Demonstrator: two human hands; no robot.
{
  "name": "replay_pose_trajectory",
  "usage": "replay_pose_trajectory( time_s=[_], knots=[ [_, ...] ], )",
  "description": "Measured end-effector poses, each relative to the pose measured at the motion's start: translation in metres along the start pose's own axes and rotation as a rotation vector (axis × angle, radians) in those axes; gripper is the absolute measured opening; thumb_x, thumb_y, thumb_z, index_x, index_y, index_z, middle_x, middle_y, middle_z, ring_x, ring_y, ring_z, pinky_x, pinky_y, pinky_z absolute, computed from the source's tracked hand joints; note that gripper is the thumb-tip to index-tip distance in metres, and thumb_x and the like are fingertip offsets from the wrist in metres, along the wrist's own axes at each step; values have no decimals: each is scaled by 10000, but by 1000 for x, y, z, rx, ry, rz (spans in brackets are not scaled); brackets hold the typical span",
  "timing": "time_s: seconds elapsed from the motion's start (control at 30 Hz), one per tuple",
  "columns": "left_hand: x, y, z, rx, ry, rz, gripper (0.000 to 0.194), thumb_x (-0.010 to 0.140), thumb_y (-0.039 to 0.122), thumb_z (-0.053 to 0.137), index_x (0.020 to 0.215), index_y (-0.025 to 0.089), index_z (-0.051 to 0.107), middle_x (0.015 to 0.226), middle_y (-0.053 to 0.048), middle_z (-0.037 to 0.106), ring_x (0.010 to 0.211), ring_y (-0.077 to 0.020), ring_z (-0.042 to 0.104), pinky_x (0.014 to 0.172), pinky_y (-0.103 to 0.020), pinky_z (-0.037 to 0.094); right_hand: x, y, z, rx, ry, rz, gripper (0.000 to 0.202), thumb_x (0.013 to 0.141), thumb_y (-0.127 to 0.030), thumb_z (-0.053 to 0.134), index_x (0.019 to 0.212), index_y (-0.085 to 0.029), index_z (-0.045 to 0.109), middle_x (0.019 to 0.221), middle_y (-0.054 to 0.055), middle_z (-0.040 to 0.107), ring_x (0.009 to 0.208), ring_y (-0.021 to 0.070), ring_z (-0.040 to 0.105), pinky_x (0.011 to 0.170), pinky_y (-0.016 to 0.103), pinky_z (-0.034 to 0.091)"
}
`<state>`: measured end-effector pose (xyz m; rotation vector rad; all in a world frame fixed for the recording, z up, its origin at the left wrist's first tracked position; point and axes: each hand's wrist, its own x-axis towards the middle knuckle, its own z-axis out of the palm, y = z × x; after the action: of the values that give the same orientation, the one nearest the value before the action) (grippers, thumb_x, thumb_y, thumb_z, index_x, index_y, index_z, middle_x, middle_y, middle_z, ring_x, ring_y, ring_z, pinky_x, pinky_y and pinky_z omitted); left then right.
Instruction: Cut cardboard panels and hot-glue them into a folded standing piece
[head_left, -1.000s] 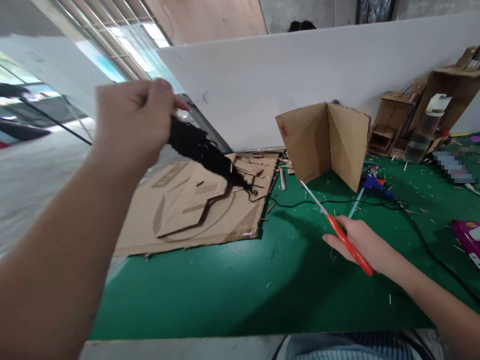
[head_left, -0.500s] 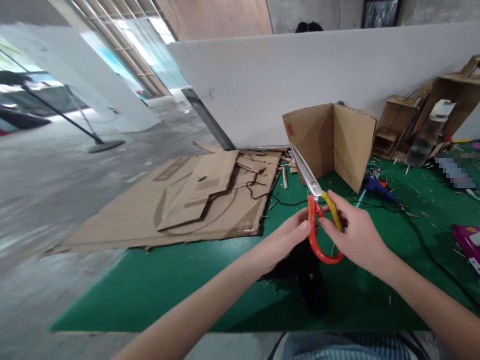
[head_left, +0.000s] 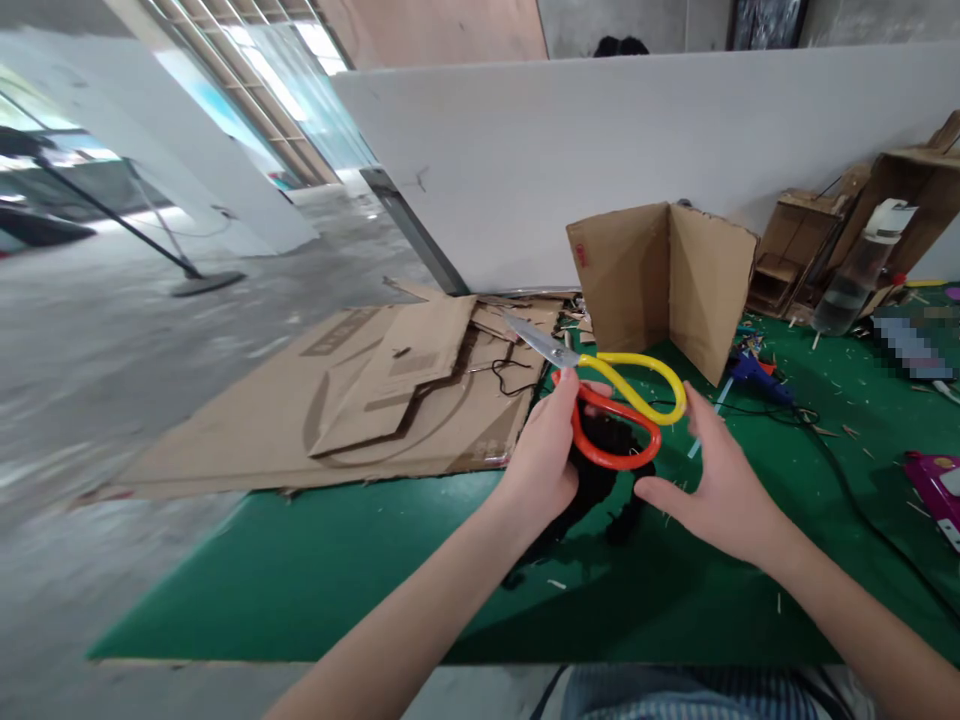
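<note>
A pair of scissors [head_left: 559, 352] with one yellow and one red handle is held above the green table, blades closed and pointing to the upper left. My left hand [head_left: 546, 445] grips the scissors at the red handle near the pivot. Beside the yellow handle, my right hand [head_left: 709, 490] has its thumb and fingers spread, with nothing held between them. Below the scissors a dark shape, perhaps a shadow, lies on the table. Behind them a folded cardboard sheet [head_left: 626, 275] stands upright.
Flat cardboard pieces [head_left: 420, 360] cover the table's left part. A blue glue gun [head_left: 757, 378] with a cord, a water bottle [head_left: 862, 270], a pink object [head_left: 937, 490] and cardboard boxes [head_left: 799, 240] are at the right. A white partition [head_left: 637, 130] stands behind.
The scissors have swung toward the left and lie flatter. My left hand has taken hold of them, while my right hand has let go and opened.
</note>
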<state>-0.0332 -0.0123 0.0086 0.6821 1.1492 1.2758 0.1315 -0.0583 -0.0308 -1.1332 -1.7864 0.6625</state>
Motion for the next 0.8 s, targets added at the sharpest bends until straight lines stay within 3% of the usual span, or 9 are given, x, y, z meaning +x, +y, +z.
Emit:
replay_pose_trajectory(
  time_s=[0.07, 0.13, 0.2, 0.27, 0.37, 0.43, 0.57, 0.7, 0.8],
  knots=[
    [-5, 0, 2, -78, -18, -96, 290, 804, 495, 627, 694, 227, 633, 666, 4, 636, 622, -147, 606, 635, -267, 513, 0, 1, 13, 375, -205, 130, 808, 787, -437, 691, 1459, -291, 265, 1449, 97, 451, 1286, 247, 490, 1003, 443, 480],
    [-13, -2, 4, -123, -93, -187, 301, 820, 504, 600, 696, 232, 632, 665, 5, 629, 595, -138, 591, 614, -265, 514, 2, -2, 26, 616, -325, 173, 845, 718, -426, 750, 1429, -294, 312, 1439, 80, 461, 1256, 227, 515, 985, 391, 493],
    [-20, -4, 6, -104, -171, -235, 333, 829, 524, 576, 686, 229, 636, 656, -3, 616, 575, -135, 576, 590, -263, 509, 4, -8, 33, 640, -297, 197, 759, 687, -407, 767, 1352, -269, 429, 1368, 66, 524, 1238, 228, 520, 1000, 386, 477],
    [-22, 0, 5, -16, -231, -213, 361, 823, 541, 571, 676, 219, 641, 638, -15, 603, 561, -141, 565, 558, -265, 497, 6, -13, 33, 553, -283, 266, 544, 723, -371, 731, 1222, -253, 547, 1222, 47, 613, 1159, 226, 563, 964, 376, 493],
    [-9, 19, -6, 127, -258, 12, 367, 809, 525, 602, 653, 195, 640, 661, -27, 605, 596, -142, 568, 559, -247, 492, 4, -15, 20, 417, -364, 367, 227, 786, -281, 645, 1000, -208, 628, 913, 20, 665, 873, 188, 627, 767, 302, 528],
    [9, 35, -21, 137, -231, 156, 340, 811, 462, 627, 624, 178, 625, 718, -30, 627, 672, -140, 590, 660, -236, 520, 0, -12, 7, 343, -438, 372, 160, 811, -248, 600, 957, -189, 624, 808, 0, 637, 728, 148, 597, 661, 253, 492],
    [45, 50, -63, 136, -62, 160, 210, 801, 323, 656, 674, 159, 630, 696, -10, 617, 665, -120, 598, 658, -220, 534, -12, -1, -23, 356, -530, 471, 336, 797, -338, 653, 1096, -204, 576, 822, -7, 614, 652, 121, 574, 605, 235, 476],
    [68, 48, -114, 284, 31, -3, 287, 764, 408, 698, 691, 148, 601, 623, -2, 610, 542, -126, 577, 539, -239, 511, -27, 7, -49, 455, -363, 644, 510, 780, -434, 684, 1198, -220, 483, 852, -6, 578, 624, 118, 586, 608, 267, 501],
    [85, 53, -149, 420, 95, -68, 269, 748, 389, 726, 712, 153, 602, 638, -3, 641, 576, -148, 615, 592, -272, 540, -38, 9, -63, 510, -288, 673, 564, 790, -413, 685, 1255, -225, 426, 874, -3, 571, 617, 114, 588, 649, 294, 510]
  ],
)
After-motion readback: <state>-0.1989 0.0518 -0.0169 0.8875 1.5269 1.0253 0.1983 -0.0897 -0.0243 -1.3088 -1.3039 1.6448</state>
